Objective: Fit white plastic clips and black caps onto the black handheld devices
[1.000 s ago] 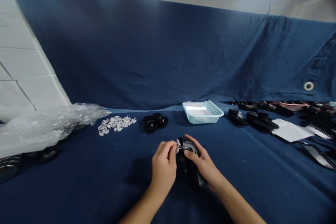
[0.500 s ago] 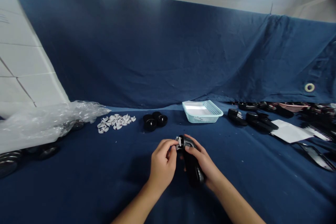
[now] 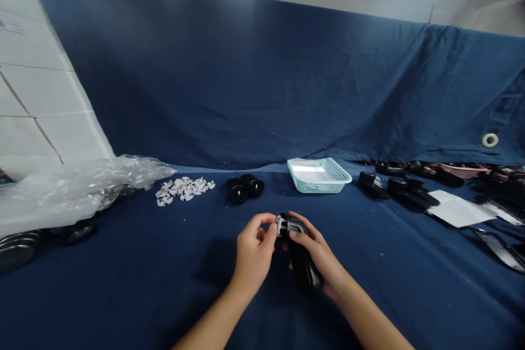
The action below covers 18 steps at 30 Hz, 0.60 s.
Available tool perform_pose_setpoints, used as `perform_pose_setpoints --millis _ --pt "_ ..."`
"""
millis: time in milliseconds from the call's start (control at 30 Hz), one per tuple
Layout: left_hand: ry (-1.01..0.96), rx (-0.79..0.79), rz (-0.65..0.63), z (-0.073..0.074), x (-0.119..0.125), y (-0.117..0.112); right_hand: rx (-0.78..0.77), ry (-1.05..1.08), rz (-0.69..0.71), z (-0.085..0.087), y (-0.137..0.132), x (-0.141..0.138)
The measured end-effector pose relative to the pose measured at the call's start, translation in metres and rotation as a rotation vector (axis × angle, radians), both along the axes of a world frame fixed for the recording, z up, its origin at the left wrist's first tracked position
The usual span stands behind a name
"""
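My right hand (image 3: 318, 254) is wrapped round a black handheld device body (image 3: 301, 262), held over the blue cloth at centre. At the device's top end sits a small white plastic piece (image 3: 279, 225). My left hand (image 3: 254, 251) pinches that white piece with thumb and forefinger, pressed against the device's head. A pile of similar white pieces (image 3: 183, 188) lies further back to the left, and three black round caps (image 3: 245, 189) stand beside it.
A light blue basket (image 3: 328, 181) stands behind the hands. Several black device bodies (image 3: 400, 188) and white paper sheets (image 3: 459, 210) lie at right. A crumpled clear plastic bag (image 3: 69, 188) covers black round parts at left. Blue cloth (image 3: 123, 273) drapes table and backdrop.
Both hands with the device have stayed almost in place, shifting slightly away from me. My left fingers stay pinched on the white piece at the device's head.
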<state>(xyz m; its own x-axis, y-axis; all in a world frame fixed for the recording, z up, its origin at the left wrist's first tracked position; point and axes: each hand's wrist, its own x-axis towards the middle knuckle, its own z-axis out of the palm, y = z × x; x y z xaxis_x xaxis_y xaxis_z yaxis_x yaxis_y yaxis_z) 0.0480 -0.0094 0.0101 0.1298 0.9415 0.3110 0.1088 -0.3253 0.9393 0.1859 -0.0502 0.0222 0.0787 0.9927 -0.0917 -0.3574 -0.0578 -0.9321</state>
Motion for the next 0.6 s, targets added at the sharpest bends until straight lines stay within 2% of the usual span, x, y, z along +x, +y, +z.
perform_pose_setpoints --millis 100,267,400,600 --pt "-0.043 -0.053 -0.018 0.0000 -0.0002 0.0042 0.004 -0.011 -0.011 -0.0008 0.0005 0.0007" --pt "-0.062 -0.106 0.036 0.0005 0.0006 0.0077 0.008 -0.026 -0.011 -0.0035 0.0023 0.0039" --pt "-0.006 -0.135 -0.030 0.0005 0.0015 0.0077 0.003 -0.039 -0.031 -0.0021 0.0026 0.0040" --pt "0.107 -0.015 -0.038 0.0017 -0.0017 0.0065 0.002 -0.076 -0.027 0.0001 0.0011 0.0038"
